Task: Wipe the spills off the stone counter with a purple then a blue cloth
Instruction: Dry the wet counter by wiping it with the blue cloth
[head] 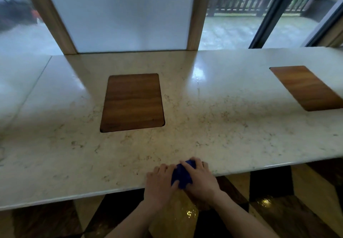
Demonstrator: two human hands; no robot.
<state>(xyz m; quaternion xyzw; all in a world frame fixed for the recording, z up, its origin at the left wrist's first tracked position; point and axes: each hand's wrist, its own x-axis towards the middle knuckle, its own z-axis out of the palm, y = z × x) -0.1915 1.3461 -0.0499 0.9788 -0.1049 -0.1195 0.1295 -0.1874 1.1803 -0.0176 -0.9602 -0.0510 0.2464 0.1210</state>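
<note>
Blue cloth [182, 175] bunched at the near edge of the stone counter [232, 118]. Left hand [161, 180] pinches one side, right hand [199, 176] grips over the top. I'd spread it flat first, then wipe far-to-near in overlapping passes, skirting the wooden inset [132, 102].

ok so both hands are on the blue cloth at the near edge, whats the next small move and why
Probably push the blue cloth forward, away from the counter's near edge. Left hand and right hand already hold it bunched there, and the wide stone surface beyond it is still to cover.
</note>
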